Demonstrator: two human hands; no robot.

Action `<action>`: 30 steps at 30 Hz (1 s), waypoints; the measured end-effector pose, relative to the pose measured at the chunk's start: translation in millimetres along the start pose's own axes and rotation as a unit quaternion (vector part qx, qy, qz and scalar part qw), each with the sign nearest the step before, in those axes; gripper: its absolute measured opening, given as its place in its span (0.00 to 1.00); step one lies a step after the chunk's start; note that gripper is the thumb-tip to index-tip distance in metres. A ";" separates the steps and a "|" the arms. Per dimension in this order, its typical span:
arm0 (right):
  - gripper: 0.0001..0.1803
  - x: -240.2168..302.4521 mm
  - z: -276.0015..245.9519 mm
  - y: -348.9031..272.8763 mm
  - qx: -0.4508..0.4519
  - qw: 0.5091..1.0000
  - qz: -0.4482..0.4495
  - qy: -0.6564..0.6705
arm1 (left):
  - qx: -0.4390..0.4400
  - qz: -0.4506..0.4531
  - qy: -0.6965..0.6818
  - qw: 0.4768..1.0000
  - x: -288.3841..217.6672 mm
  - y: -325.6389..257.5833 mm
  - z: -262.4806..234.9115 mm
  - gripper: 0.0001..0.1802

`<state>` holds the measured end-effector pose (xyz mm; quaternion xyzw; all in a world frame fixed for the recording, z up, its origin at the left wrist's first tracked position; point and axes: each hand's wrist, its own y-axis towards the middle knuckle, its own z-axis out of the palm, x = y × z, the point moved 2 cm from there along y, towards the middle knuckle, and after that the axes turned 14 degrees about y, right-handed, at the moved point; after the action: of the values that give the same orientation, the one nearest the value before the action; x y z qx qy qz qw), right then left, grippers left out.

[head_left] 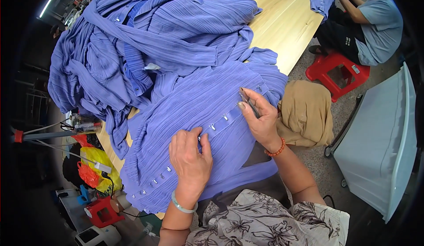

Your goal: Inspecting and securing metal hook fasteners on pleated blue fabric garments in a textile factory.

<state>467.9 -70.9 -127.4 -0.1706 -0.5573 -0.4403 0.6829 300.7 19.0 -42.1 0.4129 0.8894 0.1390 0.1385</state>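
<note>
A periwinkle-blue ribbed garment (185, 113) lies spread in front of me, partly over my lap. Small silver hook-like fasteners (224, 117) run in a slanting row along its smooth band (216, 126). My left hand (191, 155) rests on this band with curled fingers, thumb and forefinger pinching the cloth beside a fastener. To the right and farther up the band, my right hand (261, 118) is closed around a slim dark pen-like tool (251, 104). Its tip end sits by my forefinger and thumb, just over the cloth; its exact kind is unclear.
More blue garments (154, 29) are heaped at the far left on the wooden table (282, 20). Tan cloth (307, 113) lies at the right, near a wheeled pale bin (375, 144). A co-worker (375, 25) sits on a red stool (340, 73), handling blue cloth. Bags (99, 168) lie lower left.
</note>
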 end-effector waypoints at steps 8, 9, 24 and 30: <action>0.19 0.2 0.4 -0.5 0.008 0.999 -0.022 -0.034 | -0.013 -0.015 -0.014 1.000 -0.9 0.6 7.3 0.06; 0.19 -0.1 0.3 -0.2 0.007 0.999 -0.030 -0.032 | -0.006 -0.036 -0.080 0.996 1.9 -0.4 6.0 0.06; 0.19 5.5 0.8 -0.6 0.027 0.998 -0.040 -0.046 | -0.010 -0.057 -0.184 0.981 7.2 -6.1 -3.7 0.07; 0.20 29.8 -1.2 -6.0 0.096 0.989 -0.042 -0.105 | 0.001 -0.066 -0.192 0.979 7.1 -3.4 -2.4 0.06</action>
<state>463.6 -87.4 -102.2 -0.1257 -0.6720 -0.3931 0.6149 293.0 22.1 -42.1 0.3725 0.8715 0.0470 0.3154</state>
